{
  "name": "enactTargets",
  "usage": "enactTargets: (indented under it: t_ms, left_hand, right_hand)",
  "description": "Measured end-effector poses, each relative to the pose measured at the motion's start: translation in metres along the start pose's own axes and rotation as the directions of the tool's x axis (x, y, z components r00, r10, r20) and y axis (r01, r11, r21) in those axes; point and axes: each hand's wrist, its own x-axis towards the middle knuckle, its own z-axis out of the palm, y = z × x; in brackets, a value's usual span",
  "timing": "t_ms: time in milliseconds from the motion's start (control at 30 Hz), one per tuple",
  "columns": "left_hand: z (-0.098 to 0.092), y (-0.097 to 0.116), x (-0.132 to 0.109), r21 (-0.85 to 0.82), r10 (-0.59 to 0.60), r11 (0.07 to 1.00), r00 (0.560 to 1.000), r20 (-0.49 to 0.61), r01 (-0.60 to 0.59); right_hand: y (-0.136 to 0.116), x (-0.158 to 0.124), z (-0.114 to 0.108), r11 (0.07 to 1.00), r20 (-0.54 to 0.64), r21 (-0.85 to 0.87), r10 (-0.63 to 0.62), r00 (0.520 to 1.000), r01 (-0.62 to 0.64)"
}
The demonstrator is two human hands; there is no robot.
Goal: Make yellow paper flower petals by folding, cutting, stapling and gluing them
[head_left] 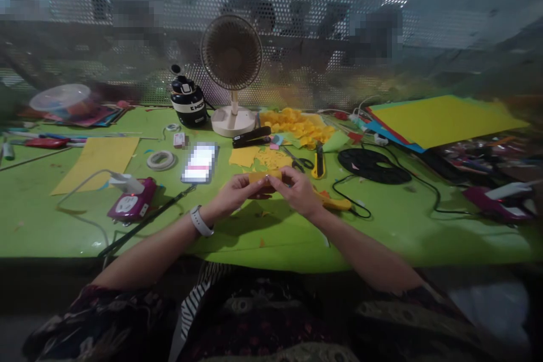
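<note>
A small piece of yellow-orange paper point(266, 177) is pinched between my two hands, just above the green tabletop. My left hand point(237, 192) has its fingers closed on the paper's left part, thumb on top. My right hand point(297, 191) grips the right part, its thumb meeting the other near the middle. Beyond the hands lie yellow paper scraps point(271, 158) and a yellow sheet piece point(244, 156). Scissors point(302, 164) and a yellow utility knife point(318, 161) rest behind my right hand. A yellow-handled tool point(337, 202), probably a glue gun, is partly hidden by my right wrist.
A fan point(233, 119), a dark bottle point(189, 104), a stapler point(251, 137) and a heap of orange paper pieces point(297, 124) stand farther back. On the left are a phone point(199, 163), tape roll point(161, 160) and purple power strip point(132, 201). Coloured sheets point(441, 121) lie right.
</note>
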Motion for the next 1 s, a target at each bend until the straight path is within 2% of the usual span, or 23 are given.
enactTargets:
  t_ms: [600,833,1000]
  left_hand:
    - [-0.0005,-0.0055,0.0013,-0.039,-0.007,0.999,1.0,-0.027,0.006]
    - [-0.0016,-0.0045,0.0009,-0.064,0.006,0.998,1.0,-0.027,-0.008]
    - [-0.0012,-0.0031,0.001,-0.055,0.02,0.998,0.999,-0.026,-0.021]
  right_hand:
    - [0.0043,-0.0004,0.0021,0.999,-0.003,0.036,-0.007,1.0,0.007]
    - [0.0064,-0.0006,0.0054,0.98,-0.028,0.199,0.033,0.999,-0.027]
    - [0.0002,-0.0002,0.0045,0.961,-0.113,0.275,0.074,0.991,-0.04]
